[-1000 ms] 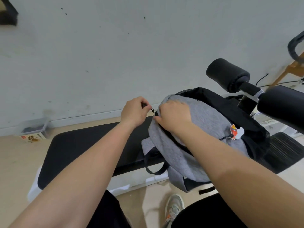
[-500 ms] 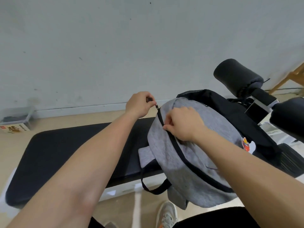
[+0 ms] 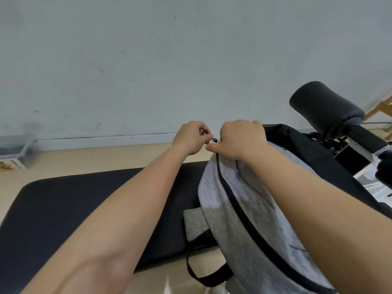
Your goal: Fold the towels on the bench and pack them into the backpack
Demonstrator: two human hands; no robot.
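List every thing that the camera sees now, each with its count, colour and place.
bench: one, black pad, lower left
backpack: one, grey with black zip, at the bench's right end
zipper pull: one, black, at the backpack's top
strap: one loop, black, hanging below the backpack
foam roller: one, black, upper right
plastic box: one, clear, on the floor, far left
wooden frame: one, light brown, right edge
left hand: one, pinches the zipper pull
right hand: one, grips the backpack's top
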